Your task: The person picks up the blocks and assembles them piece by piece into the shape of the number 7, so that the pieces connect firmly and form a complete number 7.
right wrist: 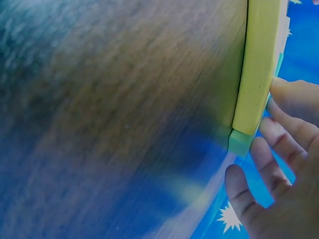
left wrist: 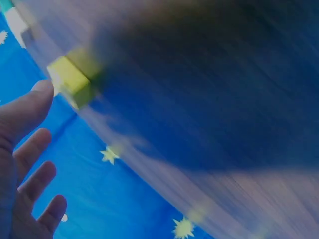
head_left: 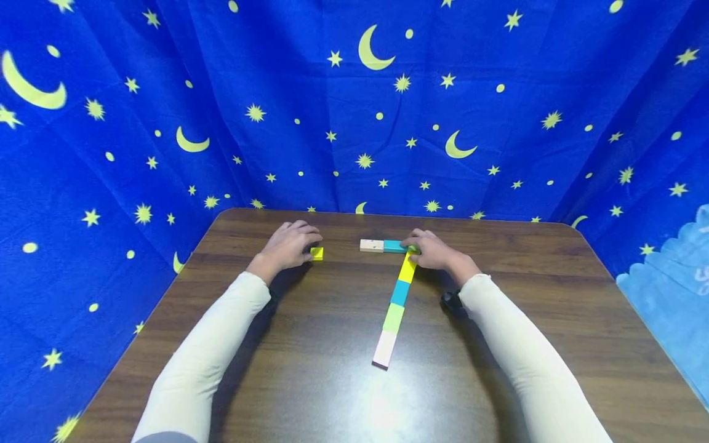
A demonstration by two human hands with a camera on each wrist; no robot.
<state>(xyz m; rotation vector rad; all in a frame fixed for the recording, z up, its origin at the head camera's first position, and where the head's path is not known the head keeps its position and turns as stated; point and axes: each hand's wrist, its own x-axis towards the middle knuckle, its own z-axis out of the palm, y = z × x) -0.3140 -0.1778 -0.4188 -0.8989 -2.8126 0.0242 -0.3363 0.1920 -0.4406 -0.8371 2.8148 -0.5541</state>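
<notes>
On the left of the table, my left hand [head_left: 292, 243] is beside a lone yellow block [head_left: 317, 253]. In the left wrist view its thumb [left wrist: 37, 102] is close to the yellow block, and the other visible fingers are spread apart from it. At the corner of a row of blocks, my right hand [head_left: 434, 251] has thumb and index finger about a small green block [right wrist: 240, 142], mostly covered in the head view. A yellow block [head_left: 407, 271] adjoins this corner. Leftward from it lie a blue block [head_left: 394, 246] and a pale wooden block [head_left: 372, 245].
Nearer along the row follow a blue block [head_left: 400, 293], a light green block [head_left: 393, 318] and a pale pink block [head_left: 384, 349]. The brown wooden table [head_left: 310, 369] ends at a blue star-and-moon cloth [head_left: 310, 92]. Light blue fabric [head_left: 676, 289] hangs at the right.
</notes>
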